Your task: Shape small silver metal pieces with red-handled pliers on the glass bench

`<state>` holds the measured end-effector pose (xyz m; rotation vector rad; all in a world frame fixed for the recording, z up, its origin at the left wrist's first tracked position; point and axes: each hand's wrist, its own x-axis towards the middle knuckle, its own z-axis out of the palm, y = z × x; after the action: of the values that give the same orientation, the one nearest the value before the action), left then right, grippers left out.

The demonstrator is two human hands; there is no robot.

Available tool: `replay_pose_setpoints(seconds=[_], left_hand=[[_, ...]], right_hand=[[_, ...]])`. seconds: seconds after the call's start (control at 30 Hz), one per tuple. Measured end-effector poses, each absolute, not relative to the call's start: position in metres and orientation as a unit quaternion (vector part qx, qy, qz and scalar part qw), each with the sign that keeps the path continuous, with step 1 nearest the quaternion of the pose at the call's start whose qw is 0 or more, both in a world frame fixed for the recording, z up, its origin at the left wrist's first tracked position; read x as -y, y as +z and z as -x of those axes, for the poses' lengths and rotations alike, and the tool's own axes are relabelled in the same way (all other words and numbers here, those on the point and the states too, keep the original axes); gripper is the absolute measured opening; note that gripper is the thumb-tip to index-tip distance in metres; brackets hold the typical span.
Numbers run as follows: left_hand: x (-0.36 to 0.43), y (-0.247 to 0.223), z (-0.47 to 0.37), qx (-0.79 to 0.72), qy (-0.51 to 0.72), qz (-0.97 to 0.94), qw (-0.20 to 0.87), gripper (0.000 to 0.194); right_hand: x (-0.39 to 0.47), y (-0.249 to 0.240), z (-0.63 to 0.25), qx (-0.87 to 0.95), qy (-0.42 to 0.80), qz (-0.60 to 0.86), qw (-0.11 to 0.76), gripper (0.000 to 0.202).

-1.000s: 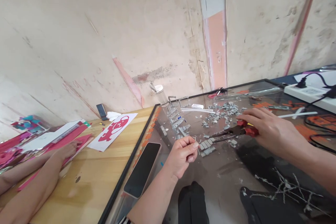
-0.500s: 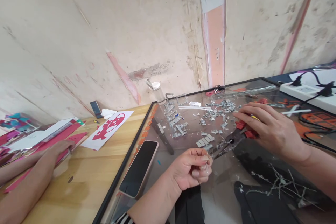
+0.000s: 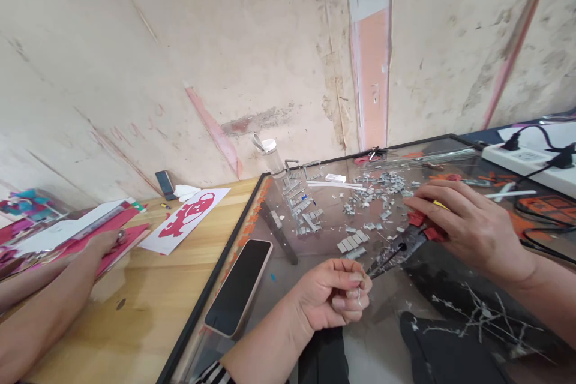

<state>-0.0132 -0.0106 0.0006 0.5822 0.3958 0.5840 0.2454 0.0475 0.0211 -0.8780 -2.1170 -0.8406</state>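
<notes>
My left hand (image 3: 337, 294) pinches a short piece of thin silvery wire (image 3: 359, 295) above the glass tabletop (image 3: 315, 258). My right hand (image 3: 468, 228) is wrapped round the red handles of a pair of pliers (image 3: 402, 247), whose dark jaws point down-left and reach the fingertips of my left hand. Whether the jaws touch the wire is hidden. Beyond the hands lie flat grey metal pieces (image 3: 353, 241) and a heap of small metal bits (image 3: 387, 183). A tangle of twisted wire (image 3: 483, 315) rests at the lower right.
A phone (image 3: 239, 287) lies left of my left forearm. At the back stand a clear bottle (image 3: 271, 156) and, far right, a white power strip (image 3: 531, 162) with cables. Another person's hands work over red paper (image 3: 130, 240) on the wooden table (image 3: 148, 312), near a white sheet (image 3: 186, 219).
The pliers have moved slightly down and left, closer to my left fingertips. My left hand has shifted a little to the right. The other person's hand has moved slightly.
</notes>
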Motion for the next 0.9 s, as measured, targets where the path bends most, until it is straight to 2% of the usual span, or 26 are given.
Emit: replay_pose_setpoints(seconds=[0.33, 0.6, 0.73, 0.9], left_hand=[[0.011, 0.0, 0.013, -0.214, 0.307, -0.279, 0.884, 0.012], [0.008, 0.006, 0.01, -0.316, 0.42, -0.34, 0.78, 0.025], [0.008, 0.012, 0.011, -0.405, 0.473, -0.466, 0.629, 0.027], [0.013, 0.021, 0.019, -0.46, 0.475, -0.699, 0.273, 0.018]], right_hand=[[-0.047, 0.023, -0.246, 0.82, -0.315, 0.341, 0.336, 0.023], [-0.048, 0.027, -0.245, 0.822, -0.333, 0.346, 0.305, 0.021], [-0.05, 0.022, -0.243, 0.835, -0.284, 0.382, 0.277, 0.022], [-0.049, 0.006, -0.239, 0.84, -0.164, 0.471, 0.214, 0.025]])
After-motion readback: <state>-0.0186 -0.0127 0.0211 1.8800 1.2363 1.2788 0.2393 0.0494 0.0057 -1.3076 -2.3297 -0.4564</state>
